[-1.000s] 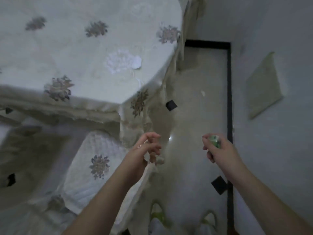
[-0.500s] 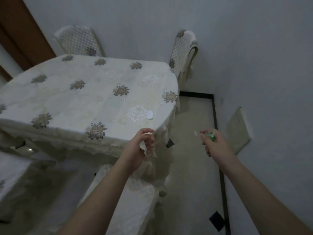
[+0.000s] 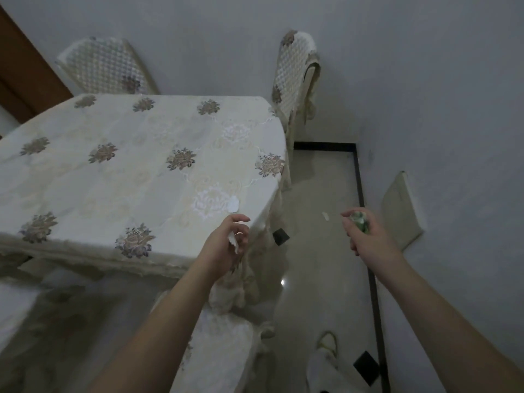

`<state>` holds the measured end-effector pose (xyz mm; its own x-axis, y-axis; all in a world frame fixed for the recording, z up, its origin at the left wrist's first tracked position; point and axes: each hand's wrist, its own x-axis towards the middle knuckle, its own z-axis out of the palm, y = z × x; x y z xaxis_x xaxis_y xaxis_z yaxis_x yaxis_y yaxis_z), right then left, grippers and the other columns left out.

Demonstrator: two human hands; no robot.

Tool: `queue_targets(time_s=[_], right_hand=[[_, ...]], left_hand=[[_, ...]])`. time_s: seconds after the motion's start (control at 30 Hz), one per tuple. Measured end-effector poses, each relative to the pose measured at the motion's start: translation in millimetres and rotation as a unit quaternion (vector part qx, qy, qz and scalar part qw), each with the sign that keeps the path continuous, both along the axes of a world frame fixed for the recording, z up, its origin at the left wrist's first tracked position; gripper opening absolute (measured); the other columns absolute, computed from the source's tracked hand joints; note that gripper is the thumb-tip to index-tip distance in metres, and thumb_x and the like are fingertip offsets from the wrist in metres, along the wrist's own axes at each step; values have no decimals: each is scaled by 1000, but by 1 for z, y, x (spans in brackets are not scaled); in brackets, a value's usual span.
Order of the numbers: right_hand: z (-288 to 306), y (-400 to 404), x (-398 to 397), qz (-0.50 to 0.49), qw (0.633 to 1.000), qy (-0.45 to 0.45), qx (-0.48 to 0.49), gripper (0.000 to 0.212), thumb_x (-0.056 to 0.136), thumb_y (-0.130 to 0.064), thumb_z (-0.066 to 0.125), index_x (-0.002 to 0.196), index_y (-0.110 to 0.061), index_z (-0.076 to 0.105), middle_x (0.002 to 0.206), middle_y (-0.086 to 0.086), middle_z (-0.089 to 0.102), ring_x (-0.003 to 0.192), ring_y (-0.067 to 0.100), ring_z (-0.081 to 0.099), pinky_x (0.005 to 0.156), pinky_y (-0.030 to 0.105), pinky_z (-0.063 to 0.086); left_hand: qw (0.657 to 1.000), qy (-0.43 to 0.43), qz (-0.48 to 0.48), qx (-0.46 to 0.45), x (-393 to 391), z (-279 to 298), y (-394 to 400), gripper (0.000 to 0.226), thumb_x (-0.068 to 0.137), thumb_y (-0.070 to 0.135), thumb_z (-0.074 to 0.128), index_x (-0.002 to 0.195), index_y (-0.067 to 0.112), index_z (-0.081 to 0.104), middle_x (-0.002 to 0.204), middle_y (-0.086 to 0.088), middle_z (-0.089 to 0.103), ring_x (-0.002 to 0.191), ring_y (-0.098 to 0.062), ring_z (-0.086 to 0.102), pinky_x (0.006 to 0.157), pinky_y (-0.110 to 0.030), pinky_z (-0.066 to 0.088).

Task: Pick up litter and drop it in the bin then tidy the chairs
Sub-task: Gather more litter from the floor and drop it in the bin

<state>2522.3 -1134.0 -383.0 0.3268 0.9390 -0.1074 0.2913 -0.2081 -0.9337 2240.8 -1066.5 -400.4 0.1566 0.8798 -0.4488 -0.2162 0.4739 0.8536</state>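
A white paper scrap (image 3: pixel 233 240) sat pinched in the curled fingers of the left hand (image 3: pixel 224 245), just off the table (image 3: pixel 119 171) corner. The right hand (image 3: pixel 365 236) gripped a crumpled green-and-white wrapper (image 3: pixel 359 219) above the floor (image 3: pixel 320 251). Another white scrap (image 3: pixel 233 205) lay on the tablecloth near that corner, one more (image 3: pixel 325 215) on the floor. Two covered chairs (image 3: pixel 293 78) stood by the wall

A small white scrap of paper (image 3: pixel 233 240) is pinched in the left hand (image 3: pixel 224 245). A crumpled green-and-white wrapper (image 3: pixel 359 220) is gripped in the right hand (image 3: pixel 365 239). One white scrap (image 3: pixel 233 205) is found flat near the table corner (image 3: pixel 263 199); another white scrap (image 3: pixel 325 216) is noted on the floor. Two cloth-covered chairs (image 3: pixel 295 78) (image 3: pixel 105 66) are seen upright against the wall.
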Motion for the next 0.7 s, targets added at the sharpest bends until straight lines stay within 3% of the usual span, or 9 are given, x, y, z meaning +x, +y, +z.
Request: queue_targets(time_s=[0.1, 0.33, 0.5, 0.63, 0.7], right_hand=[[-15, 30, 36, -1, 1000, -8, -20, 7, 83, -44, 56, 90, -43, 59, 66, -4, 55, 54, 13, 52, 58, 35, 45], [-13, 94, 90, 45, 998, -5, -32, 10, 94, -25, 56, 91, -34, 57, 77, 4, 58, 57, 13, 53, 55, 27, 44], [-12, 123, 98, 75, 996, -15, -46, 5, 92, -32, 57, 97, -32, 59, 79, -2, 63, 59, 13, 59, 60, 31, 50], [-14, 139, 96, 98, 993, -19, -57, 7, 92, -34, 56, 98, -33, 58, 80, -1, 64, 62, 13, 61, 65, 33, 51], [-14, 148, 94, 106, 993, -15, -57, 6, 93, -33, 55, 98, -34, 58, 81, -1, 63, 63, 13, 60, 63, 32, 51]], left_hand=[[998, 39, 36, -24, 22, -18, 23, 16, 86, 11, 46, 92, 12, 61, 68, -3, 48, 54, -15, 39, 44, -24, 23], [978, 183, 71, -72, 60, -30, 64, 21, 80, 11, 45, 86, 16, 64, 66, 2, 49, 52, -15, 38, 45, -25, 27], [953, 298, 42, -45, 67, -40, 88, 25, 85, 11, 39, 93, 17, 62, 73, 2, 43, 61, -14, 38, 53, -30, 29], [938, 337, 73, -40, 65, -51, 108, 17, 92, 19, 44, 94, 21, 61, 94, 1, 53, 87, -21, 49, 72, -35, 41], [922, 380, 75, -32, 63, -56, 115, 17, 95, 22, 44, 104, 17, 57, 99, 0, 54, 86, -21, 52, 72, -34, 42]])
